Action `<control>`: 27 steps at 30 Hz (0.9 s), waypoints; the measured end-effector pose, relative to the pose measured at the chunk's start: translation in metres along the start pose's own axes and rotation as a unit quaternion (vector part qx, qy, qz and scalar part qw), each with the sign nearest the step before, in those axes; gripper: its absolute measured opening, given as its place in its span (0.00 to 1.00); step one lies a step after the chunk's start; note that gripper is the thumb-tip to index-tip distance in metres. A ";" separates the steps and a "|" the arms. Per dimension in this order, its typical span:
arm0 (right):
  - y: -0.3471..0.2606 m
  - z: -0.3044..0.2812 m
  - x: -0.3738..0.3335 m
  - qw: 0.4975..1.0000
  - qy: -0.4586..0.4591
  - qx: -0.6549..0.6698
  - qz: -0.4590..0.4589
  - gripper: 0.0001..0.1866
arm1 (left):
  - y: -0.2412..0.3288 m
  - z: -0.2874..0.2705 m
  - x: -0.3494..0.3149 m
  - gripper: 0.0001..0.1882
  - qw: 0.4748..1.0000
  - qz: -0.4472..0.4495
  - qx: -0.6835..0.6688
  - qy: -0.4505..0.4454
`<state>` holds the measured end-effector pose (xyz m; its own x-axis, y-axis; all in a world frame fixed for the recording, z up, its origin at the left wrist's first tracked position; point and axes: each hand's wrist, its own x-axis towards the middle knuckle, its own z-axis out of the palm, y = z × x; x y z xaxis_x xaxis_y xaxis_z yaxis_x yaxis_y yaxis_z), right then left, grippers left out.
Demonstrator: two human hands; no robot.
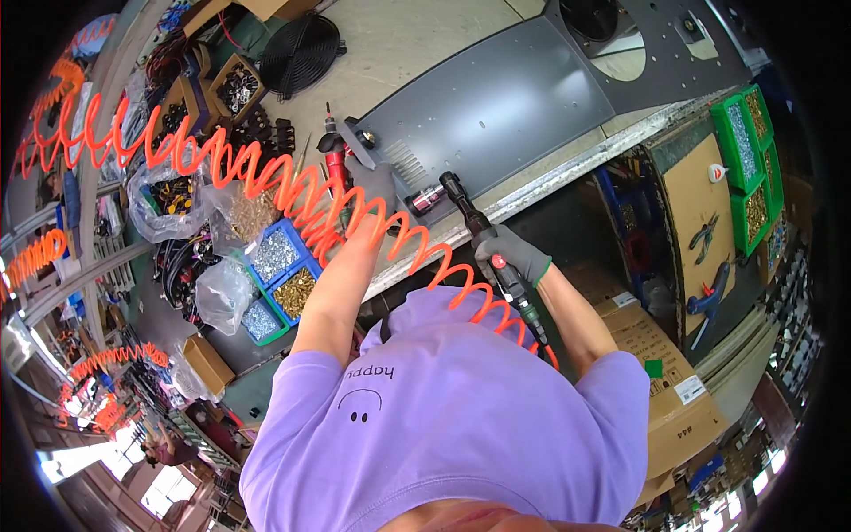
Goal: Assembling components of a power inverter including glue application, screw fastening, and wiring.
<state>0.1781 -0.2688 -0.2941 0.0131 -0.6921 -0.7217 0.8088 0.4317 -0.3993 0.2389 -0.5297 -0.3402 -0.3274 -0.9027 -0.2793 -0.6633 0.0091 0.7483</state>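
My right hand (517, 254), in a grey glove, is wrapped round a black air ratchet wrench (483, 226). A shiny socket (427, 200) on its head points left, by the near left corner of a dark grey sheet-metal panel (487, 106). An orange coiled hose (425, 239) runs to the tool's rear end and passes in front of my left forearm. My left hand (372, 184), also gloved, is at the panel's bent left end, below a flange with a black fitting (366, 138); its fingers are mostly hidden. Beside it lies a red power screwdriver (335, 164).
Blue bins (275, 254) of screws stand left of my arm, with plastic bags and boxes of small parts beyond. A round black fan guard (301, 55) lies on the bench. At right are green bins (753, 208), pliers (705, 238) and a cardboard carton (669, 399).
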 end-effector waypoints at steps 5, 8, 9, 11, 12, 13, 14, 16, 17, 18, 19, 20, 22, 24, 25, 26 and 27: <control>0.002 0.000 -0.002 1.000 -0.006 -0.006 -0.005 0.12 | -0.009 0.011 0.004 0.31 0.998 0.025 -0.004 0.065; 0.013 -0.006 0.006 0.999 0.001 -0.027 -0.020 0.09 | 0.002 0.008 -0.001 0.33 0.999 -0.017 -0.047 0.016; 0.014 -0.007 0.008 0.998 0.007 -0.047 -0.034 0.09 | 0.002 0.009 0.000 0.33 0.999 -0.007 -0.044 0.028; 0.015 -0.005 0.010 0.998 0.011 -0.054 -0.029 0.09 | -0.001 0.010 0.001 0.32 0.998 0.004 -0.041 0.039; 0.016 -0.004 0.011 0.998 0.016 -0.060 -0.023 0.08 | -0.002 0.010 0.002 0.31 1.000 0.009 -0.014 0.016; 0.022 -0.008 0.016 0.998 0.017 -0.057 -0.024 0.08 | -0.003 0.011 0.002 0.29 1.000 0.014 0.013 -0.010; 0.032 -0.014 0.025 0.991 0.052 -0.109 -0.056 0.08 | -0.003 0.012 0.004 0.28 0.998 0.019 0.041 -0.036; 0.020 -0.007 0.023 0.983 0.049 -0.153 -0.087 0.08 | -0.006 0.008 0.005 0.25 0.993 0.028 0.088 -0.077; 0.011 -0.008 0.013 0.992 0.027 -0.115 -0.052 0.08 | -0.006 0.008 0.008 0.24 0.989 0.032 0.112 -0.096; 0.018 -0.009 0.015 0.994 0.036 -0.086 -0.056 0.07 | -0.004 0.009 0.007 0.23 0.982 0.036 0.139 -0.122; 0.020 -0.017 0.022 0.995 0.044 -0.064 -0.063 0.07 | 0.000 0.011 0.010 0.21 0.976 0.043 0.161 -0.144; 0.025 -0.019 0.026 0.986 0.053 -0.135 -0.077 0.07 | -0.004 0.008 0.007 0.20 0.968 0.051 0.182 -0.163; 0.034 -0.033 0.033 0.970 0.048 -0.207 -0.122 0.07 | -0.008 0.008 0.005 0.17 0.955 0.074 0.215 -0.193; 0.009 -0.020 0.022 0.981 0.038 -0.158 -0.105 0.12 | -0.015 0.005 0.004 0.15 0.942 0.096 0.245 -0.207; -0.005 -0.017 0.014 0.995 0.014 -0.083 -0.047 0.15 | -0.018 0.004 0.003 0.14 0.935 0.109 0.261 -0.214; -0.021 -0.013 0.010 0.994 0.013 -0.094 -0.051 0.17 | -0.021 0.002 0.003 0.13 0.928 0.120 0.277 -0.219; -0.039 -0.009 0.008 0.993 0.015 -0.103 -0.055 0.18 | -0.025 0.002 0.002 0.12 0.920 0.132 0.292 -0.226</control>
<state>0.1414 -0.2860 -0.2894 -0.0894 -0.7257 -0.6822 0.6663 0.4655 -0.5825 0.2537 -0.5307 -0.3602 -0.6878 -0.5654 -0.4552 -0.7257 0.5510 0.4120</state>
